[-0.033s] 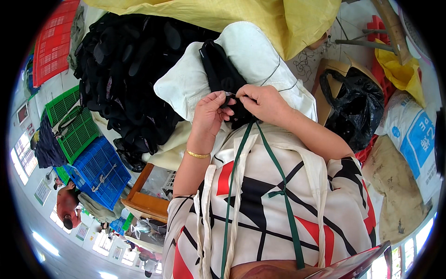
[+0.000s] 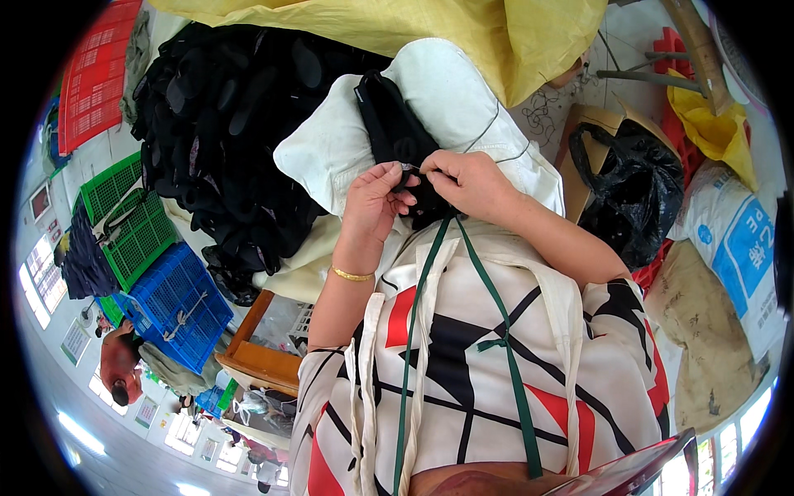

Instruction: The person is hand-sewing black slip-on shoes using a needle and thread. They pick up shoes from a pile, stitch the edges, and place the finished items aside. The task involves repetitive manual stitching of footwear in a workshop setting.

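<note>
A black cloth shoe point(image 2: 389, 116) lies lengthwise on the white cloth point(image 2: 438, 78) over my lap, its near end between my two hands. My left hand point(image 2: 376, 194) pinches the dark edge of this end between thumb and fingers, with a small pale spot at the fingertips. Close beside it, my right hand point(image 2: 475, 183) has its thumb and forefinger pressed together at the same edge. Whether a small tool or thread is between the right fingertips is too small to tell. A large heap of black shoes point(image 2: 223, 132) lies to the left.
Yellow sheeting point(image 2: 397, 21) spans the far side. At right are a black plastic bag point(image 2: 633, 182) in a cardboard box point(image 2: 579, 132) and a white-and-blue sack point(image 2: 732, 240). Green point(image 2: 124, 219) and blue crates point(image 2: 178, 302) and a wooden stool point(image 2: 256, 351) stand at left. Another person point(image 2: 121, 364) is farther off.
</note>
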### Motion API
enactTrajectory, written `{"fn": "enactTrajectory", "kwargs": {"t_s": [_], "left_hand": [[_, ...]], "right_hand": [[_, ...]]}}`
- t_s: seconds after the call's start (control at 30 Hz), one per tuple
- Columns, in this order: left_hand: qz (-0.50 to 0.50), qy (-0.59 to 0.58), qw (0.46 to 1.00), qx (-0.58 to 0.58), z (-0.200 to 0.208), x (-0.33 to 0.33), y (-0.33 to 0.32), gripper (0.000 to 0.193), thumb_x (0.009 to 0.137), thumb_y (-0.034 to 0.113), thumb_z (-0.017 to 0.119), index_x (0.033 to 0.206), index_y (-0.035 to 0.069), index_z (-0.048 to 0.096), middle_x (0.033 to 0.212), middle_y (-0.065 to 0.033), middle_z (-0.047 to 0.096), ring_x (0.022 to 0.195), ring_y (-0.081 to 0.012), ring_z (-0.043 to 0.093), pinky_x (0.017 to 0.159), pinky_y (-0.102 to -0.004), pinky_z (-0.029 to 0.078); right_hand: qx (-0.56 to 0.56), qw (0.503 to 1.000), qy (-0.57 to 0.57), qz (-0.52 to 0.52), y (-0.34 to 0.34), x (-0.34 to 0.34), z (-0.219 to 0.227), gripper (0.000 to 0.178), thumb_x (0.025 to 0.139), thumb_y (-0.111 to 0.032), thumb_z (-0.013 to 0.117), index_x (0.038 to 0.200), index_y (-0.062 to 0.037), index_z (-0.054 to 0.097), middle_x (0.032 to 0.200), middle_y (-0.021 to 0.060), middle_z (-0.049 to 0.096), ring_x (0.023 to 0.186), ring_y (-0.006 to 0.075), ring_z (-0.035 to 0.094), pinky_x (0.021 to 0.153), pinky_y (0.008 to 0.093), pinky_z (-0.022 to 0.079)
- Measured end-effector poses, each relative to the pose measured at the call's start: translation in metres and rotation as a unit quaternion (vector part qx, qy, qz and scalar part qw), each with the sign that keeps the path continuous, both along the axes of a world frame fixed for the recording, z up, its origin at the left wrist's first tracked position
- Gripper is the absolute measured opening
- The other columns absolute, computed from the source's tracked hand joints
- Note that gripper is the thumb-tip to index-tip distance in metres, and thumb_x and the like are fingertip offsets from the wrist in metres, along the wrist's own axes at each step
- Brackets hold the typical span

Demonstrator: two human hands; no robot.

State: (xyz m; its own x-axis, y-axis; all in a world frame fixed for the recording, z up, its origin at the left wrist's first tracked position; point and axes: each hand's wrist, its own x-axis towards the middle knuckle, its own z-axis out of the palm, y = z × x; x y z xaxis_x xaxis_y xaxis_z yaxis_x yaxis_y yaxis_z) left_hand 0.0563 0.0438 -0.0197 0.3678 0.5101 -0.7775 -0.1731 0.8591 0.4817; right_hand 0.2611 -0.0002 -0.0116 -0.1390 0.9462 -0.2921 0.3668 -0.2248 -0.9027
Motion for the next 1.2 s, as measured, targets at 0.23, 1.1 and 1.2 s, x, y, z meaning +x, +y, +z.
{"fn": "enactTrajectory", "kwargs": {"t_s": [0.23,1.1,1.2], "left_hand": [[0.031,0.016,0.999,0.023,0.004,0.006,-0.005,0.017,0.092,0.013,0.069,0.104,0.002,0.064,0.090,-0.0119,0.073,0.062,-0.0144,0.068,0.052,-0.0225,0.054],[0.056,0.032,0.994,0.086,0.002,0.008,-0.019,0.016,0.088,0.013,0.074,0.098,0.002,0.068,0.082,-0.0033,0.068,0.061,-0.0096,0.062,0.053,-0.0217,0.053],[0.051,0.035,0.995,0.081,0.001,0.007,-0.018,0.016,0.087,0.012,0.074,0.098,0.002,0.068,0.081,-0.0034,0.067,0.060,-0.0097,0.062,0.053,-0.0220,0.054]], "right_hand": [[-0.102,0.991,0.088,0.002,0.004,0.003,0.002,0.013,0.094,-0.012,0.059,0.101,-0.0021,0.065,0.069,0.0046,0.061,0.058,0.0112,0.056,0.056,0.0268,0.045],[-0.213,0.951,0.217,0.046,0.012,0.007,-0.012,0.017,0.100,-0.012,0.055,0.113,-0.0051,0.064,0.077,-0.0095,0.053,0.063,0.0006,0.039,0.056,0.0196,0.033],[-0.226,0.945,0.234,0.042,0.012,0.008,-0.013,0.017,0.099,-0.012,0.055,0.112,-0.0055,0.065,0.074,-0.0082,0.053,0.061,0.0010,0.041,0.054,0.0197,0.034]]}}
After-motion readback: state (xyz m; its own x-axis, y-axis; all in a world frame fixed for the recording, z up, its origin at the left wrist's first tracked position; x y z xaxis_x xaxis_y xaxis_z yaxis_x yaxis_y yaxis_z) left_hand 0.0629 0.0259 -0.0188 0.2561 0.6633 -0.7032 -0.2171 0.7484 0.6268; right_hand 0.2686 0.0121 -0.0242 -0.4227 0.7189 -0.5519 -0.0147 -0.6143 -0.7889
